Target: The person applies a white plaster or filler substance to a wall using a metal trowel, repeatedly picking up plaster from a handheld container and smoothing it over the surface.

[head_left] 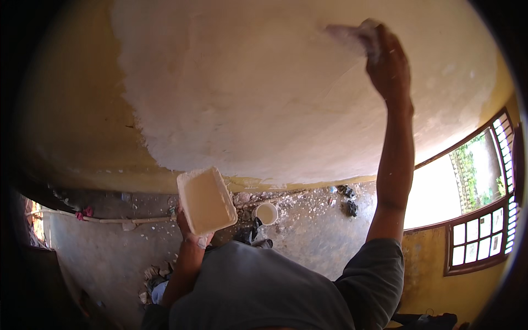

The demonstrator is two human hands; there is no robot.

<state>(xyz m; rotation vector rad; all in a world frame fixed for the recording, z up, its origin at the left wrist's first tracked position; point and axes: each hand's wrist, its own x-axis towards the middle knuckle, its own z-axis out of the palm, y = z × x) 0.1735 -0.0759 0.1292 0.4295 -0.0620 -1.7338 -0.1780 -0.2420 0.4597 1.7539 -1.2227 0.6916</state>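
Observation:
My left hand (192, 237) grips a shallow rectangular tub (225, 192) from below and its left side, with most of the fingers hidden behind it. Cream-coloured paste (204, 204) lies inside the tub. High up on the right, my right hand (389, 61) is closed around a flat spreading blade (347, 33), smeared by motion, at the wall. A broad pale coat covers much of the yellow wall (82, 121), ending in a ragged edge on the left.
On the floor stand a white bucket (266, 214) and, farther right, some black plastic bags (350, 201). A long pole (132, 220) lies at left along the wall's foot. Pale crumbs are scattered over the floor. A brown-framed window (477, 220) is at right.

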